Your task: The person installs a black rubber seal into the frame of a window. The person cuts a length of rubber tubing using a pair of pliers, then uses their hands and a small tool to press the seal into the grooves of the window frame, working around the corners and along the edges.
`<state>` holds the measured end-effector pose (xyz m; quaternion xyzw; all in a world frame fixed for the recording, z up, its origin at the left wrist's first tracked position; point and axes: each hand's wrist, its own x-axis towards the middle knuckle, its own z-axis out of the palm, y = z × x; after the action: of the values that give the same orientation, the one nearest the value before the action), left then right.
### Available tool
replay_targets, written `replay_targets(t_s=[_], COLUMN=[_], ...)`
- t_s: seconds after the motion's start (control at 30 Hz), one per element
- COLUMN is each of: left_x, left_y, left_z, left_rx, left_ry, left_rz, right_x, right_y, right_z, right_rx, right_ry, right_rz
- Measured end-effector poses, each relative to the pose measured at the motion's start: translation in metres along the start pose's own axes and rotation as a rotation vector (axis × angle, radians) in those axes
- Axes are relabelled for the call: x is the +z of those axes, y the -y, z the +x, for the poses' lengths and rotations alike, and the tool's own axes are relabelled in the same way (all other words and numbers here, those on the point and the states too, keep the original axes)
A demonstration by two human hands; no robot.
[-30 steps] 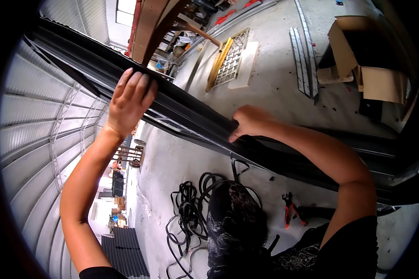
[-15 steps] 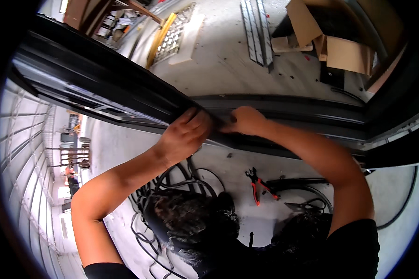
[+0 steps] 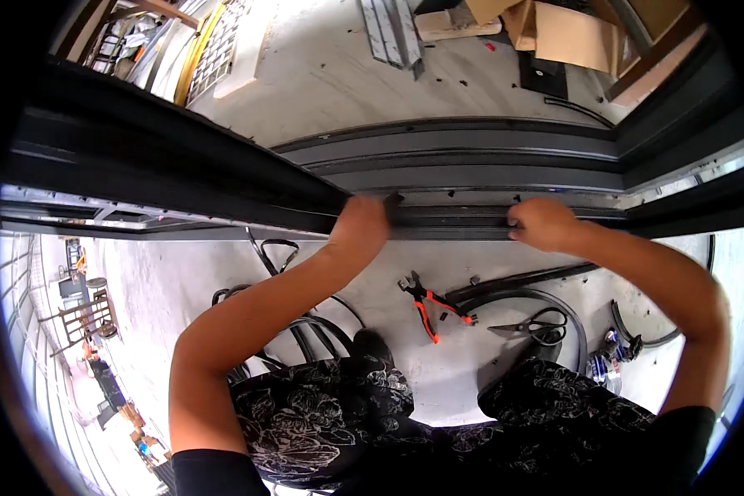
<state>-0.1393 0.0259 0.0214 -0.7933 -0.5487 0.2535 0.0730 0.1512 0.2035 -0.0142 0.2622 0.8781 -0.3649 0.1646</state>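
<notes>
Dark metal frame rail (image 3: 471, 217) runs crosswise under both hands, just beyond the person's knees. Left hand (image 3: 360, 227) lies curled over the rail's near edge, fingers folded down on it, beside a small black tab (image 3: 393, 200) that sticks up just right of its knuckles. Right hand (image 3: 541, 223) sits farther right along the same rail, closed into a loose fist with its fingertips pressed on the edge; whether it pinches anything there cannot be told. Between the two hands the rail's lip is bare.

On the concrete floor (image 3: 339, 74) below the hands, nearer the person, lie red-handled pliers (image 3: 426, 302), and to their right scissors (image 3: 533, 322) beside a curved black rubber strip (image 3: 521, 285). Under the left forearm coils of black cord (image 3: 306, 322) are heaped. Beyond the rail, past the hands, are cardboard boxes (image 3: 570, 33) and a yellow grille (image 3: 219, 50).
</notes>
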Motion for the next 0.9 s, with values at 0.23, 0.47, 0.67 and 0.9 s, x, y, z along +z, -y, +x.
replay_targets(t_s=[0.23,0.47,0.67,0.9], left_x=[-0.042,-0.002,-0.005,-0.032], left_y=[-0.035,-0.001,0.0,-0.008], left_z=[-0.005,-0.016,-0.014,0.001], left_rx=[0.202,0.112,0.144,0.201], left_ry=[-0.266,-0.018,-0.045,0.166], left_rz=[-0.197,-0.059,-0.035,-0.141], right_x=[-0.025,0.075,0.162,0.194], right_y=[0.008,0.015,0.055,0.055], right_z=[-0.101,-0.115,-0.06,-0.063], right_rx=[0.061,-0.061,-0.319,-0.281], right_ry=[0.194,0.26,-0.194,-0.228], right_rz=[-0.284,0.033,0.368,0.428])
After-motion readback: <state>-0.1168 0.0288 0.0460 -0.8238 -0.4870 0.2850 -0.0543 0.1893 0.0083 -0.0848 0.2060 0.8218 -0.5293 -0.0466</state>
